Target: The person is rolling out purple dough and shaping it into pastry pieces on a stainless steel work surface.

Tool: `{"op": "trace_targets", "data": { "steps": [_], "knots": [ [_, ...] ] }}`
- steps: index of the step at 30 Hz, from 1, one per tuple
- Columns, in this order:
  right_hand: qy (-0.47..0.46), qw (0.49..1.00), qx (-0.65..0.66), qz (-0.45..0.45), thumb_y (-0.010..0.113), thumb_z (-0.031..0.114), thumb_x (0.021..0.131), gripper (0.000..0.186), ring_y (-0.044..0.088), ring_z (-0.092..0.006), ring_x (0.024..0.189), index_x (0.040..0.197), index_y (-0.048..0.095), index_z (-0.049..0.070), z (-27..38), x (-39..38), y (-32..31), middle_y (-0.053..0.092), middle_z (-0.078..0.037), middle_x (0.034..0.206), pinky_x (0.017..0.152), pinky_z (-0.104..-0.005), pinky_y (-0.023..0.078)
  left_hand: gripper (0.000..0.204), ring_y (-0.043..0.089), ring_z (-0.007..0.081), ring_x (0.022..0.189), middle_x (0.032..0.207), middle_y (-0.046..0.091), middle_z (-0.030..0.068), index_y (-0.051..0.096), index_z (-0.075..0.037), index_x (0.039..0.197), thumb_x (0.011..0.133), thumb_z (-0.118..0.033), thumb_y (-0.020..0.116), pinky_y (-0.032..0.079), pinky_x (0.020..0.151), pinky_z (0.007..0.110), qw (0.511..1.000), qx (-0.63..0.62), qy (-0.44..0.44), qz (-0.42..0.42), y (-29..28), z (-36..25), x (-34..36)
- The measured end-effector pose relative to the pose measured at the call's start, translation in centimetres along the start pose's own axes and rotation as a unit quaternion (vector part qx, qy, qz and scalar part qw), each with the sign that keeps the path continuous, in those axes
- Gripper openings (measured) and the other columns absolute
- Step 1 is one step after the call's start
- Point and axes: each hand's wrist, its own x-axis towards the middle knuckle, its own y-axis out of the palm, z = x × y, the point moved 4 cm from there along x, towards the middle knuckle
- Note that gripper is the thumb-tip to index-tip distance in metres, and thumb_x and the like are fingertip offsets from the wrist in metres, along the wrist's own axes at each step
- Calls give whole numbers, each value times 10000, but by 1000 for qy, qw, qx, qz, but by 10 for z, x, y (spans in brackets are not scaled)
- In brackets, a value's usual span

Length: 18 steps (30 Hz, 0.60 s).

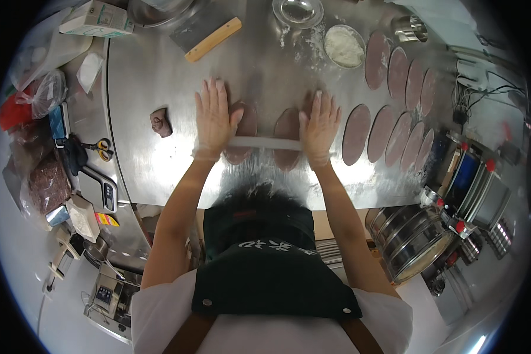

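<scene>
Head view: I'm seeing a smooth, pale rolling pin [265,142] lying across two thin mauve dough ovals [287,127].
Left hand [213,121], right hand [321,128]: both are lying flat over its ends — fingers extended, unclenched.
Steel table [153,76]: is shining, bearing floury ovals [356,134] at right.

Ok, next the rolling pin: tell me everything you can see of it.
The rolling pin is a slim, plain, whitish rod, smooth-looking and slightly blurred; its material is unclear. It lies crosswise over the near halves of two flat, purplish dough ovals. The left hand and right hand, fingers outstretched, lie over it toward either end, hiding parts.
</scene>
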Motion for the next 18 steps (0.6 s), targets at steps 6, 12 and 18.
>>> {"op": "trace_targets", "data": {
  "steps": [6,12,18],
  "knots": [
    [12,997,33,65,519,319,955,649,345,-457,1424,1526,378,46,12,-85,-3,326,-248,1587,1160,-596,260,894,240,469,1485,1598,267,283,268,88,1524,905,-455,618,198,1203,577,993,-54,-22,103,-8,-14,-82],
    [-5,995,17,94,569,291,916,624,347,-441,1425,1503,438,128,13,-150,4,377,-97,1594,1152,-619,256,893,303,438,1466,1615,249,269,271,85,1516,857,-340,698,264,1182,553,984,-47,-29,169,7,-15,-151],
    [-30,996,46,75,680,200,864,654,268,-480,1461,1467,448,99,10,-220,9,369,-115,1591,1145,-683,199,837,314,426,1464,1599,288,263,312,69,1493,844,-268,719,286,1170,550,992,-59,7,108,14,-23,-216]
  ]
}}
